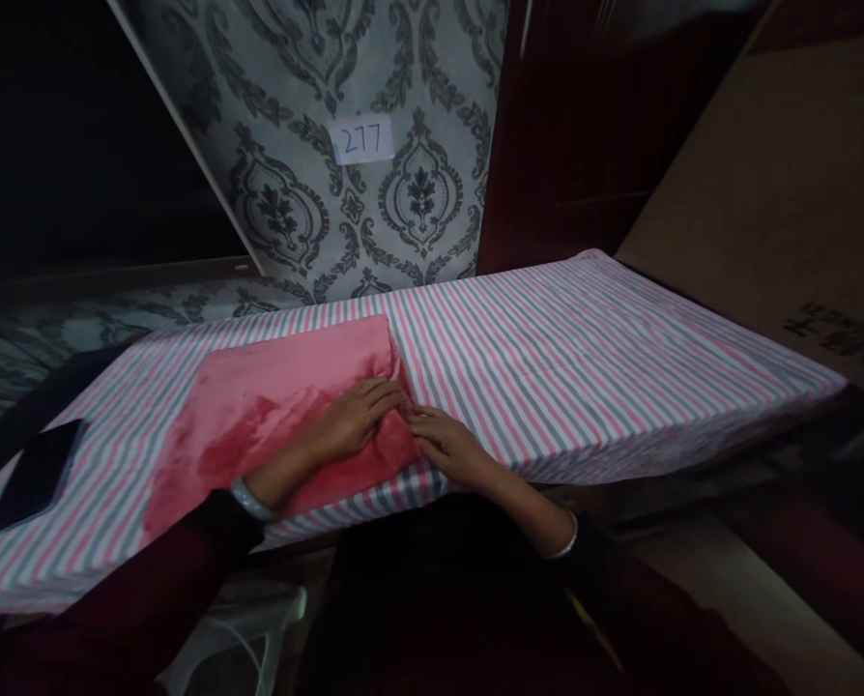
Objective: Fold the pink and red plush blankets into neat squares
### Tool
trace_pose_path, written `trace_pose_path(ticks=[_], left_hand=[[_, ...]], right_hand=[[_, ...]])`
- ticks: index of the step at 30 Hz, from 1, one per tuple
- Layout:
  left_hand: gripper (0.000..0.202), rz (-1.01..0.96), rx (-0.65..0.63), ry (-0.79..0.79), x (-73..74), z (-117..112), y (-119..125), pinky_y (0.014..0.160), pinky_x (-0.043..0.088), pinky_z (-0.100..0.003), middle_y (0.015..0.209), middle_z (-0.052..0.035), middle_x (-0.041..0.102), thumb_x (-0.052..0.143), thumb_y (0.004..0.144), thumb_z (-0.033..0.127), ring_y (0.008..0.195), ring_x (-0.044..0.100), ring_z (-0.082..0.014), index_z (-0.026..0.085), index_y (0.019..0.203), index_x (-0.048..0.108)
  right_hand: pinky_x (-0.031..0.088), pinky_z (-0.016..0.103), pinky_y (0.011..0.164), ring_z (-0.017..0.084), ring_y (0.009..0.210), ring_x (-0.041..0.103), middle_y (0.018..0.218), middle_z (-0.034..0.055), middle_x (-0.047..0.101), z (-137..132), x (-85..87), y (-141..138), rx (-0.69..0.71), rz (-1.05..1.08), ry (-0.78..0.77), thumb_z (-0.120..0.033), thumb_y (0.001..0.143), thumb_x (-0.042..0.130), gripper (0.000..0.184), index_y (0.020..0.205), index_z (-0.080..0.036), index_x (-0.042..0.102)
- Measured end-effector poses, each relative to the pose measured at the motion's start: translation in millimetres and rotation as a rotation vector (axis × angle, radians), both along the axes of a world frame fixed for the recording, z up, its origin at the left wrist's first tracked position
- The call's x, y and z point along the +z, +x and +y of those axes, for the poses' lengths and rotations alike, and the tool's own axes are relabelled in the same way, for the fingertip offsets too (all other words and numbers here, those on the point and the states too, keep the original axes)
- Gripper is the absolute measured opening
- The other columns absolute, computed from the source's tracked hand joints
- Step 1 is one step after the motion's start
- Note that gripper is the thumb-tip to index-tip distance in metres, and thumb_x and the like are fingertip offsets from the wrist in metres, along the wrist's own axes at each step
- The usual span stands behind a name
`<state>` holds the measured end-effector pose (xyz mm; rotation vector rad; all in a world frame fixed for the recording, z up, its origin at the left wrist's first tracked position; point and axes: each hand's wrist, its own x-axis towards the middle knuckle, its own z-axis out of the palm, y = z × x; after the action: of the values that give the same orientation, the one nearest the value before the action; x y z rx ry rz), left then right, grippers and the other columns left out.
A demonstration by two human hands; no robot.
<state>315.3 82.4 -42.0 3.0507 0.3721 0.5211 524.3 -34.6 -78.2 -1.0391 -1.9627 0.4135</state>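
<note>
A red, velvety cloth (294, 362), flat and folded or sewn like a cover, lies on the striped tablecloth, its nap smeared light and dark. My left hand (356, 416) rests over its right part, fingers together and bent onto the bunched right edge. From the other side, my right hand (450, 445) pinches that same edge between thumb and fingers. The fingertips of both hands nearly meet there. What lies beneath them at the edge is hidden.
A pink, grey and white striped tablecloth (548, 348) covers the table. A dark phone (37, 478) lies at the left. Behind stand a large black screen (91, 145) and a patterned wall with a "277" paper (362, 139). A cardboard box (780, 193) leans at the right; a white stool (240, 628) stands below.
</note>
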Motion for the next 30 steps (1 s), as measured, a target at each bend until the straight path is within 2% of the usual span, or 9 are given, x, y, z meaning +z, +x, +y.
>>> trace_pose_path(ticks=[6, 9, 11, 14, 17, 19, 22, 26, 30], left_hand=[[0.064, 0.208, -0.055, -0.175, 34.1, 16.9, 17.5, 0.105, 0.045, -0.047, 0.133, -0.0088, 0.066, 0.053, 0.072, 0.007, 0.121, 0.058, -0.0272, 0.021, 0.134, 0.059], [0.068, 0.336, -0.04, -0.126, 45.8, 20.2, 31.1, 0.098, 0.045, -0.044, 0.135, -0.0089, 0.065, 0.055, 0.068, 0.008, 0.115, 0.059, -0.0285, 0.02, 0.135, 0.059], [0.059, 0.407, -0.027, -0.05, 48.5, 17.6, 39.9, 0.093, 0.045, -0.042, 0.127, -0.0076, 0.069, 0.054, 0.069, 0.008, 0.109, 0.058, -0.0285, 0.02, 0.126, 0.064], [0.04, 0.453, -0.033, 0.009, 47.5, 12.0, 47.3, 0.085, 0.043, -0.04, 0.107, -0.0061, 0.072, 0.056, 0.071, 0.009, 0.099, 0.056, -0.0278, 0.02, 0.107, 0.069], [0.032, 0.399, -0.035, -0.012, 42.3, 9.9, 43.4, 0.084, 0.042, -0.041, 0.099, -0.007, 0.069, 0.056, 0.071, 0.009, 0.096, 0.054, -0.0274, 0.02, 0.098, 0.068], [0.031, 0.318, -0.026, -0.05, 35.9, 10.3, 35.2, 0.085, 0.042, -0.043, 0.101, -0.0081, 0.068, 0.054, 0.071, 0.008, 0.097, 0.053, -0.0279, 0.019, 0.098, 0.066], [0.034, 0.166, -0.001, -0.092, 23.5, 10.9, 20.5, 0.092, 0.042, -0.047, 0.113, -0.0103, 0.066, 0.053, 0.071, 0.011, 0.103, 0.051, -0.029, 0.018, 0.102, 0.064], [0.034, 0.073, 0.02, -0.089, 10.8, 10.4, 9.8, 0.095, 0.041, -0.049, 0.121, -0.012, 0.064, 0.051, 0.076, 0.015, 0.108, 0.05, -0.0296, 0.017, 0.107, 0.063], [0.033, 0.051, 0.028, -0.075, 7.7, 9.7, 9.0, 0.092, 0.042, -0.049, 0.122, -0.0127, 0.063, 0.051, 0.078, 0.019, 0.11, 0.05, -0.0307, 0.017, 0.109, 0.063]], right_hand=[[0.047, 0.047, 0.109, 0.024, 0.124, 0.062, 0.126, 0.01, 0.072, -14.5, -14.2, -6.4, -0.119, 0.111, -0.021, -0.017, 0.095, 0.052, 0.033, 0.121, -0.023, 0.071], [0.048, 0.045, 0.108, 0.024, 0.124, 0.062, 0.13, 0.012, 0.069, -19.6, -24.0, -11.1, -0.196, 0.169, -0.047, -0.018, 0.094, 0.053, 0.034, 0.122, -0.022, 0.071], [0.048, 0.044, 0.108, 0.023, 0.125, 0.061, 0.132, 0.011, 0.069, -22.2, -28.2, -12.5, -0.219, 0.191, -0.075, -0.018, 0.093, 0.053, 0.036, 0.124, -0.024, 0.071], [0.048, 0.044, 0.108, 0.023, 0.126, 0.061, 0.132, 0.0091, 0.069, -22.2, -30.1, -10.0, -0.222, 0.216, -0.075, -0.018, 0.094, 0.051, 0.038, 0.126, -0.025, 0.069], [0.049, 0.046, 0.105, 0.024, 0.121, 0.063, 0.128, 0.0096, 0.071, -13.4, -27.3, -2.6, -0.266, 0.182, -0.071, -0.015, 0.092, 0.048, 0.042, 0.128, -0.023, 0.068], [0.049, 0.047, 0.103, 0.027, 0.115, 0.064, 0.124, 0.0122, 0.071, -3.2, -22.6, 2.4, -0.33, 0.093, -0.1, -0.013, 0.091, 0.048, 0.042, 0.128, -0.02, 0.068], [0.047, 0.045, 0.101, 0.028, 0.11, 0.063, 0.118, 0.016, 0.072, 13.1, -10.2, 5.0, -0.406, -0.096, -0.186, -0.013, 0.092, 0.048, 0.04, 0.128, -0.014, 0.067], [0.047, 0.035, 0.094, 0.025, 0.107, 0.064, 0.113, 0.0137, 0.071, 29.1, 13.1, -2.1, -0.459, -0.29, -0.373, -0.018, 0.097, 0.048, 0.035, 0.126, -0.016, 0.068], [0.046, 0.031, 0.089, 0.023, 0.109, 0.065, 0.119, 0.0126, 0.069, 41.6, 30.2, -12.1, -0.512, -0.333, -0.52, -0.027, 0.102, 0.046, 0.032, 0.123, -0.017, 0.068]])
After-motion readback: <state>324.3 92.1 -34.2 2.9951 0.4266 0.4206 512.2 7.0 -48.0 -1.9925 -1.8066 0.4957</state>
